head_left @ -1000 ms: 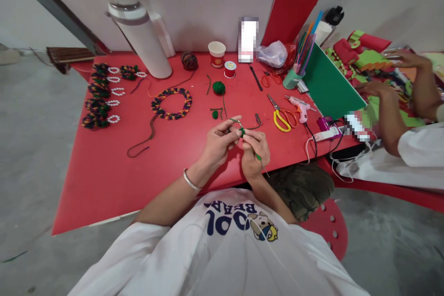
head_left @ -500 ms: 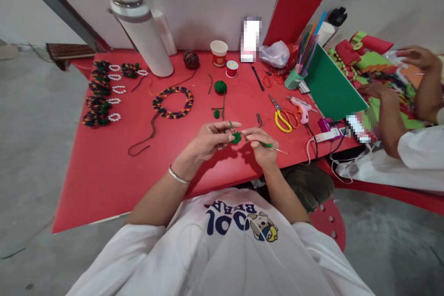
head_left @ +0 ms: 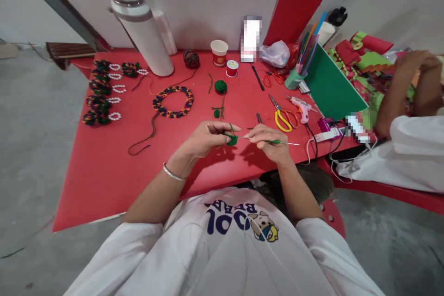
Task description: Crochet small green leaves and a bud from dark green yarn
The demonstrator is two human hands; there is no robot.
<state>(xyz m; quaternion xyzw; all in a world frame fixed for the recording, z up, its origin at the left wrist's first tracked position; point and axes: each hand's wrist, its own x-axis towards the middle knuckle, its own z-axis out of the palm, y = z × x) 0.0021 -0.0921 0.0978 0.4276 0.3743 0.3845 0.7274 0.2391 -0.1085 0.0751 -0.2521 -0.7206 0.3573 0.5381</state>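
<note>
My left hand (head_left: 208, 138) pinches a small piece of green crochet (head_left: 231, 140), with green yarn running up over the index finger. In my right hand (head_left: 271, 141) is a crochet hook (head_left: 276, 141) with a green grip; its thin shaft points left and reaches the crochet piece. The yarn leads back toward a green yarn ball (head_left: 220, 86). A smaller green bit (head_left: 217, 114) lies beside the strand. To the left rests a multicoloured crocheted ring (head_left: 173, 102) with a loose brown tail.
Yellow-and-orange-handled scissors (head_left: 283, 115), a pink glue gun (head_left: 302, 108) and a pen cup (head_left: 294, 78) are at right. A white flask (head_left: 142, 32), a paper cup (head_left: 219, 53) and beaded multicoloured bundles (head_left: 99, 92) stand or lie farther back. Another person's arm (head_left: 395, 88) is beyond the green divider (head_left: 336, 83).
My right hand has moved right with the hook, away from my left hand, so more shaft shows between them. The other person's arms have shifted.
</note>
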